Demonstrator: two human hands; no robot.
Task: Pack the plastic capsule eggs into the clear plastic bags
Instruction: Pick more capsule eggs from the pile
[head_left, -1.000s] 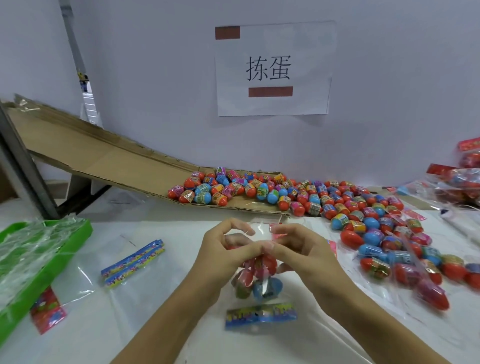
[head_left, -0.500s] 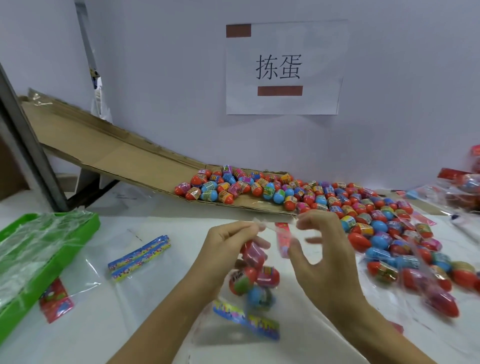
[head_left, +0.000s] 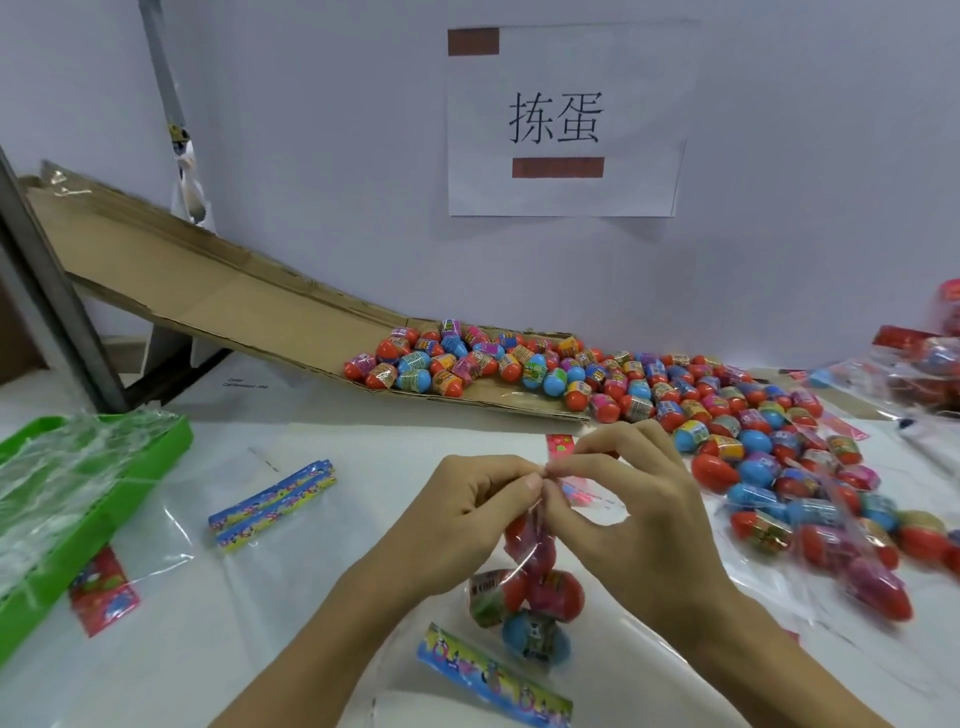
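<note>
1. Head view: a cardboard ramp (head_left: 218, 306) slopes down from the left, loose capsule eggs (head_left: 675, 405) piled at its foot and spilling across the white table (head_left: 311, 649).
2. A green tray (head_left: 111, 514) sits left, with clear film heaped in it; flat empty bags (head_left: 270, 501) with blue header strips lie beside it.
3. A wall sign (head_left: 563, 122) reads "拣蛋".
4. The left hand (head_left: 462, 525) and right hand (head_left: 639, 519) both pinch the neck of a clear bag (head_left: 524, 587) holding several eggs, lifted at table centre.
5. Filled bags (head_left: 831, 551) lie right.
</note>
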